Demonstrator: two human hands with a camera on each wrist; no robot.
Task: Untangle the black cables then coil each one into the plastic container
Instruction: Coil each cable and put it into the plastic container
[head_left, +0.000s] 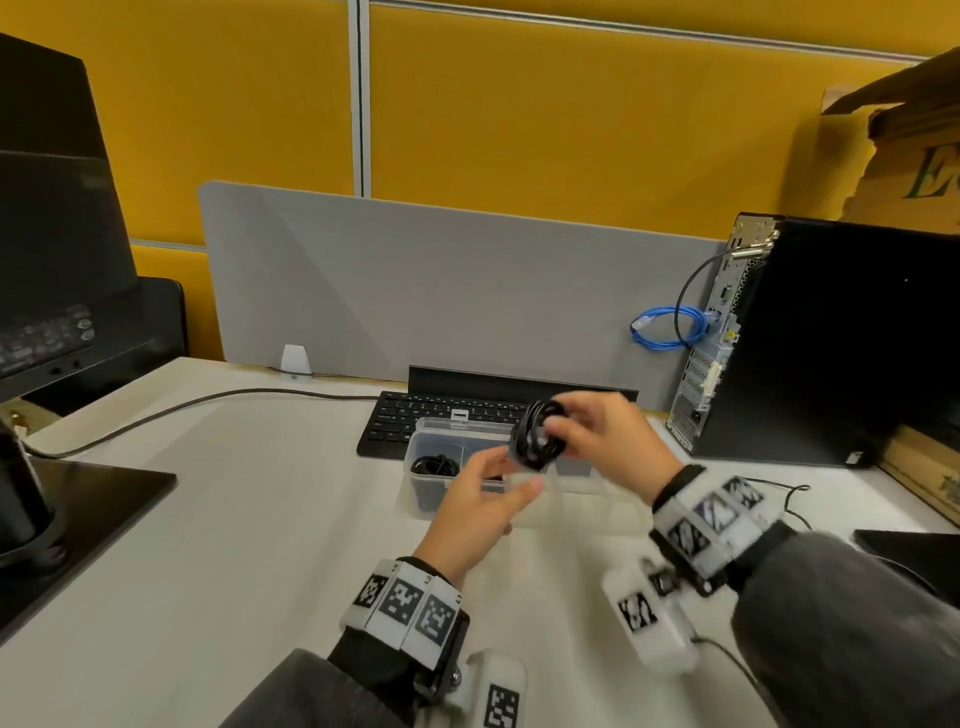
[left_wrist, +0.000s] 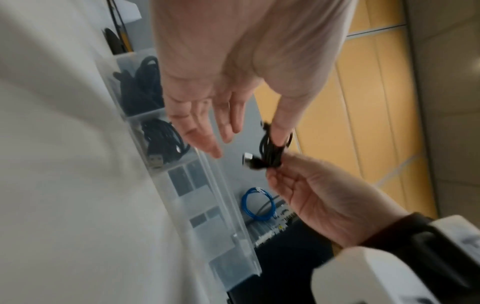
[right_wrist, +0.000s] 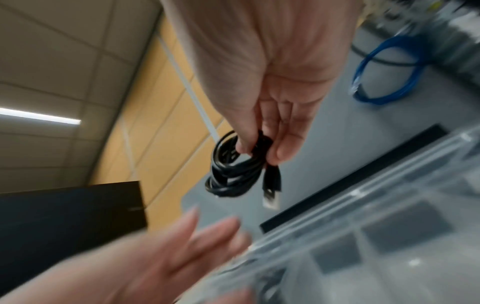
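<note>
From the head view, the right hand (head_left: 602, 441) holds a black cable coil (head_left: 537, 436) up in the air, just above the plastic container (head_left: 457, 426) on the desk (head_left: 234, 519). The left hand (head_left: 480, 512) is below the coil with its fingers out straight, holding nothing. Another black cable (head_left: 435, 464) already lies in a box of the container. The picture is a bit blurry here, so I cannot tell if the left hand touches the coil.

From the left wrist view, the right hand's thumb and fingers pinch the coil on one side only. The silver plug (left_wrist: 248, 160) sticks out loose. Two boxes of the container already have cables in them.

From the right wrist view, the loops hang down under the pinch and the plug dangles.

What could go wrong, I think: the pinch is small, so the loops could spring open and get messy again. The loose plug could catch on the container's wall. The coil could land on top of a cable already put away and tangle with it.
</note>
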